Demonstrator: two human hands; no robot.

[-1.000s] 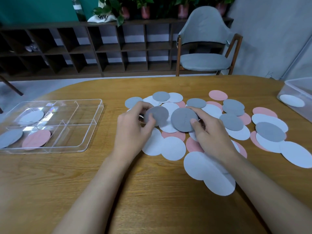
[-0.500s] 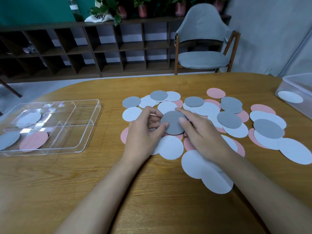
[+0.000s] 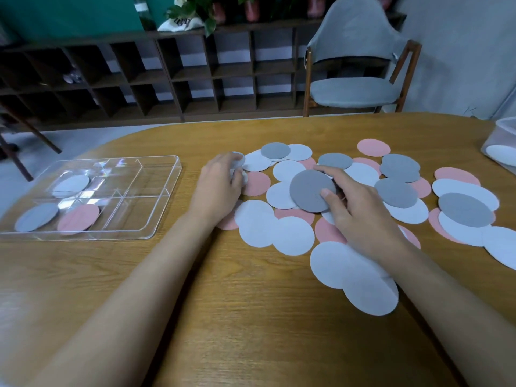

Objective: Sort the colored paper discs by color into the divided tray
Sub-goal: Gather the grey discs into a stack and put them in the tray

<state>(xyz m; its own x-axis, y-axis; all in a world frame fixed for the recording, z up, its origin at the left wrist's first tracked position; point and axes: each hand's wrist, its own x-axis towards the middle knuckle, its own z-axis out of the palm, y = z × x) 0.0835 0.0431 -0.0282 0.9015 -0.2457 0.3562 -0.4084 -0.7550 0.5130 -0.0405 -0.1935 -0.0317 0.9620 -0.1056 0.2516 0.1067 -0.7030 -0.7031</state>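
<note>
Paper discs [image 3: 290, 236] in white, grey and pink lay flat in an overlapping heap across the middle and right of the wooden table [image 3: 251, 317]. Being round, they had no long axis and pointed no way; we saw them as ovals only because of the slanted view.

Our right hand [image 3: 360, 216] pinched a large grey disc [image 3: 310, 188] over the middle of the heap, with the thumb on its near right face and the index finger along its far edge. That disc looked rounder than the flat ones, so it seemed tipped up towards us.

Our left hand [image 3: 220, 188] rested at the heap's left edge, fingers curled over a pale disc [image 3: 238, 159]. The blur kept us from telling whether it gripped that disc or only touched it.

Well to the left stood the clear divided tray [image 3: 156, 196]. In it, a white disc [image 3: 71, 185] lay in the far left compartment, a grey disc [image 3: 36, 216] in the near left one, and a pink disc [image 3: 78, 217] just beside it.

At the table's right edge a clear tub [image 3: 502, 129] held a lone white disc [image 3: 499, 155]. Beyond the table we saw a grey chair [image 3: 354, 93] and a dark shelf [image 3: 167, 79].
</note>
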